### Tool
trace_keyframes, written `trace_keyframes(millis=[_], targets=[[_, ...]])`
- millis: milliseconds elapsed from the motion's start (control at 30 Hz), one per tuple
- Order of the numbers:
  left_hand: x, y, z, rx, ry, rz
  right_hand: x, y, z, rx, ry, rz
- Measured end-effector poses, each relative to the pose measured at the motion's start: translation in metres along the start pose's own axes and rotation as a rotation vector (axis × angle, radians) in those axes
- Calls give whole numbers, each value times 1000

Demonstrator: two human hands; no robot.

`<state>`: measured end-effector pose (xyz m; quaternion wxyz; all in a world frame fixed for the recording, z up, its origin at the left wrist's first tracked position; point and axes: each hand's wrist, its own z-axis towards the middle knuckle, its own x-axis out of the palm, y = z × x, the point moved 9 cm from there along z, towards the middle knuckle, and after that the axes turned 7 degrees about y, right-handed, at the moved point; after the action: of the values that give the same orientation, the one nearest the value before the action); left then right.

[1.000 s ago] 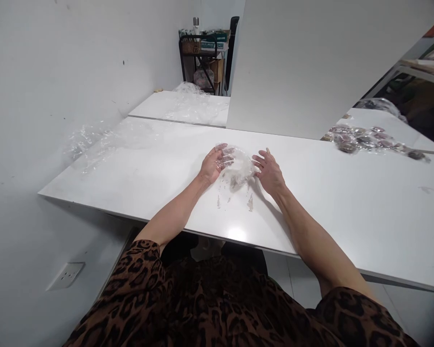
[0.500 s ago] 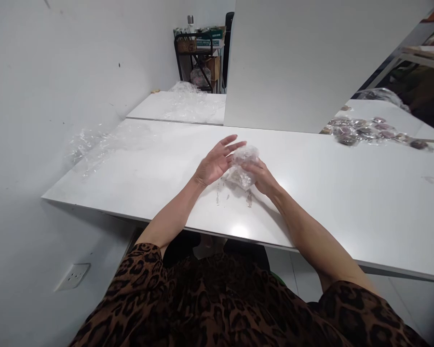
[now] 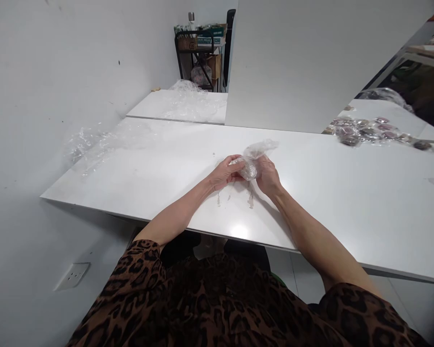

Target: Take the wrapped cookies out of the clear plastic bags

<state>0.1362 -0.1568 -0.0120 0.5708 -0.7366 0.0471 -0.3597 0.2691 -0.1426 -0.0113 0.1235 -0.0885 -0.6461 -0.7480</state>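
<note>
A crumpled clear plastic wrapper (image 3: 255, 156) is held between my two hands, just above the white table (image 3: 159, 178). My left hand (image 3: 227, 172) pinches its left side, thumb on top and fingers curled beneath. On the other side my right hand (image 3: 268, 174) grips it with bent fingers, and a loose flap of the plastic sticks up over that hand. Whether anything lies inside the plastic I cannot tell. Wet-looking streaks (image 3: 250, 200) mark the tabletop below my hands.
Clear plastic sheets (image 3: 104, 144) lie at the table's left end by the wall, with more plastic film (image 3: 188, 99) on the table behind. Several dark and purplish wrapped pieces (image 3: 369, 130) lie at the back right. A white upright panel (image 3: 282, 67) stands behind the table.
My left hand, open with fingers spread before, has come down and closed on the plastic. The plastic has turned, and its flap now points up and right.
</note>
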Motion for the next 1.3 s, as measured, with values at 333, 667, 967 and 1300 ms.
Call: trace_keyframes(millis=[333,667,967,1300], targets=[[-16,-13,-4,19,-84,107,-23,28,9,-98,-74,23],[-24,1,-5,-168,-172,-186,-22,27,4,-22,-143,25],[-9,3,-7,-209,62,17,-12,41,1,-37,-42,11],[-4,3,-8,-203,141,-71,-51,27,19,36,-198,243]])
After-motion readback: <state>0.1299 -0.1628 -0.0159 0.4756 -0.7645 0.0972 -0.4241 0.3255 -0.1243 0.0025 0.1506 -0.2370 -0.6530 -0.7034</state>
